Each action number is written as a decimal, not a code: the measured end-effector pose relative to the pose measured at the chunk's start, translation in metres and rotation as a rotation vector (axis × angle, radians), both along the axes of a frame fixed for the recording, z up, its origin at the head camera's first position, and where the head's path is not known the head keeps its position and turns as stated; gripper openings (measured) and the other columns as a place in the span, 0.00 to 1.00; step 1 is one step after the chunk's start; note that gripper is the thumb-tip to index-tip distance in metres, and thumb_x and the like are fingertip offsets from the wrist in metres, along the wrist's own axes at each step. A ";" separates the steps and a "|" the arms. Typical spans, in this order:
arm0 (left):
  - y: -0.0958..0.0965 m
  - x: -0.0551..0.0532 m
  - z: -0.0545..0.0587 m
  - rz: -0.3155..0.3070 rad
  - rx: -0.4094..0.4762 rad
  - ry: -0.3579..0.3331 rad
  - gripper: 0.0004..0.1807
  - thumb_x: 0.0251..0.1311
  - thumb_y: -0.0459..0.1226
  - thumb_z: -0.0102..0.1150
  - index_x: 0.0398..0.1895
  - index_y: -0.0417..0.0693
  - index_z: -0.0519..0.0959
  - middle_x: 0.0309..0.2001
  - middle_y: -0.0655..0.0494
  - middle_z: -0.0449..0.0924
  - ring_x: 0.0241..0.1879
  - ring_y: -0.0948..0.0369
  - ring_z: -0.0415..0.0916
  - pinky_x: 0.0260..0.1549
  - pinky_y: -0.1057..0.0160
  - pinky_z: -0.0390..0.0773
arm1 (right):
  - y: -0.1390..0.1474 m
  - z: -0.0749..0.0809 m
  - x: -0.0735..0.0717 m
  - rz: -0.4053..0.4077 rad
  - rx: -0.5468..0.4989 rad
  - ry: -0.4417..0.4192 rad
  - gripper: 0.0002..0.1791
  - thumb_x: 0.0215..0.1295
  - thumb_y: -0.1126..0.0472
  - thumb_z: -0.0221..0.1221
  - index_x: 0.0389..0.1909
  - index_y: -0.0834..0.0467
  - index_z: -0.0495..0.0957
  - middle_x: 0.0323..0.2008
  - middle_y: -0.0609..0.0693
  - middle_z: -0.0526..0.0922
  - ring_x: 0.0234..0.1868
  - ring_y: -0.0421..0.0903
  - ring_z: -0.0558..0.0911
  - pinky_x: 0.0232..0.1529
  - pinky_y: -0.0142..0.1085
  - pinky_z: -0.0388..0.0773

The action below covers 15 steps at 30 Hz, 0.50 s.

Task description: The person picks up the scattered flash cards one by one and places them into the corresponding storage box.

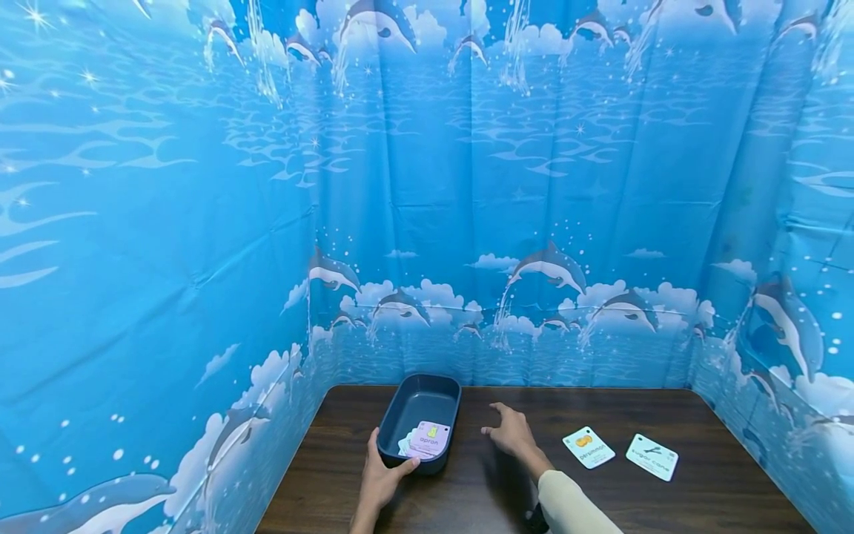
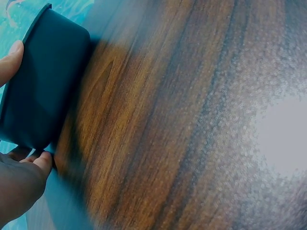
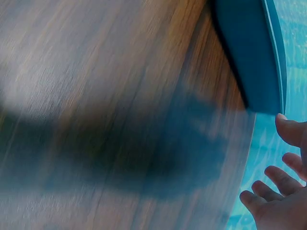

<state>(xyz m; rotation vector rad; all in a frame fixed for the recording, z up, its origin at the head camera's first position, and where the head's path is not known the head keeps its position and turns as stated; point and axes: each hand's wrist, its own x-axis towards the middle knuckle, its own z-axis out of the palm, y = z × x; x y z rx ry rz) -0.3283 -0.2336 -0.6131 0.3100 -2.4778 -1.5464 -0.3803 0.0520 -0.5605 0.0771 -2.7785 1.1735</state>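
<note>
A dark blue rectangular plastic bin stands on the table. Its near left corner is gripped by my left hand, thumb along the near side and fingers at the left side. In the left wrist view, the left-hand fingers bend around the bin's corner. Inside lies a pink picture card reading "apron", on top of other cards. To the right of the bin, my right hand hovers over the table holding nothing, its fingers spread and relaxed in the right wrist view.
On the dark wood table, a "persimmon" card lies right of the right hand. Farther right is a "sugar cane" card. A blue dolphin-print curtain encloses the table's back and sides.
</note>
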 end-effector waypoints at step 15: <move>0.000 0.002 0.000 -0.010 0.005 0.028 0.65 0.51 0.46 0.84 0.84 0.38 0.50 0.76 0.21 0.61 0.73 0.27 0.65 0.67 0.27 0.68 | 0.044 0.000 0.003 0.028 0.062 -0.020 0.27 0.66 0.58 0.72 0.63 0.67 0.81 0.63 0.69 0.84 0.66 0.69 0.81 0.63 0.64 0.79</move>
